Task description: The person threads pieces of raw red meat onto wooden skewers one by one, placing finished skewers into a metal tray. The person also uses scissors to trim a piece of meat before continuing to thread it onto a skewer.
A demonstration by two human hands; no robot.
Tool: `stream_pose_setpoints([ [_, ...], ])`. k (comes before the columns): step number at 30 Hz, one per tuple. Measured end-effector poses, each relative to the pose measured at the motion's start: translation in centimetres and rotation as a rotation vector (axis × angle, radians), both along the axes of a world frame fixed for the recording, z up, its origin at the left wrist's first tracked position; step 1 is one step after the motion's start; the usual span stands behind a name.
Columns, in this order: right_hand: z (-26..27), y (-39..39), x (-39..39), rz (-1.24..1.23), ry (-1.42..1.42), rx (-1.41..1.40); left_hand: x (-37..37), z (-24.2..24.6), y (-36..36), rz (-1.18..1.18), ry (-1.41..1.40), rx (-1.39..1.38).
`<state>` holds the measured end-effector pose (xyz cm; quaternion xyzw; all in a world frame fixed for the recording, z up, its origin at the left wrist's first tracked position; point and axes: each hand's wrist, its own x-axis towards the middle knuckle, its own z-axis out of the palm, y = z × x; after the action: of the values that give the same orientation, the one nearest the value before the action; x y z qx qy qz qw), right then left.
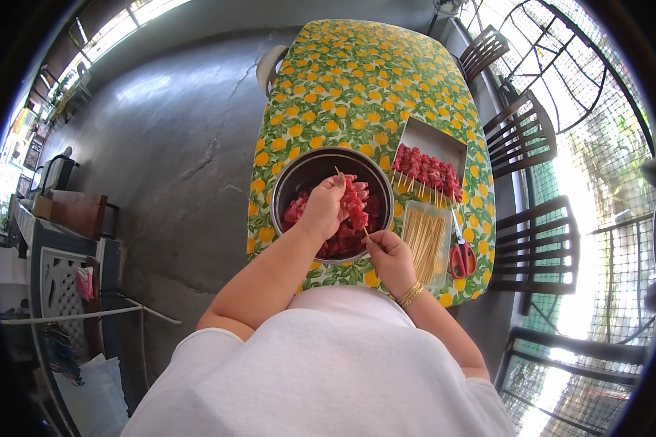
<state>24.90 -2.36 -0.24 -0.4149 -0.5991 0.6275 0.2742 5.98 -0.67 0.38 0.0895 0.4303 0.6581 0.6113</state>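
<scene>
Over a metal bowl (pixel 277 221) of raw red meat pieces (pixel 343 243), my left hand (pixel 328 203) holds the upper part of a skewer threaded with raw meat (pixel 355 206). Near the bowl's right rim, my right hand (pixel 392 255) pinches the lower end of its bamboo stick. To the right, a rectangular metal tray (pixel 438 134) holds several finished-looking meat skewers (pixel 427 171), their sticks pointing towards me. Bamboo skewers (pixel 423 243) lie in a clear plastic container (pixel 447 262) below the tray. Scissors with red handles (pixel 461 260) lie beside that container.
The table (pixel 355 65) has a cloth with a yellow fruit and green leaf pattern. Dark wooden chairs (pixel 536 246) line its right side, and a light chair (pixel 270 68) touches its upper left side. A window grille stands beyond the chairs.
</scene>
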Motion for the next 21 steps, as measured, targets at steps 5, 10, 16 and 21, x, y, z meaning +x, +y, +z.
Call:
stream_pose_setpoints([
  [5,1.2,0.0,0.0,0.026,0.012,-0.070,-0.8,0.9,0.2,-0.044,-0.005,0.022],
  [10,1.8,0.4,0.2,-0.005,0.044,-0.172,-0.7,1.4,0.4,-0.108,0.067,-0.003],
  [16,1.7,0.7,0.4,-0.010,0.073,-0.186,-0.3,1.3,1.1,-0.129,-0.016,0.074],
  [21,1.9,1.0,0.7,-0.056,0.085,-0.211,0.1,0.8,1.7,-0.161,0.011,0.050],
])
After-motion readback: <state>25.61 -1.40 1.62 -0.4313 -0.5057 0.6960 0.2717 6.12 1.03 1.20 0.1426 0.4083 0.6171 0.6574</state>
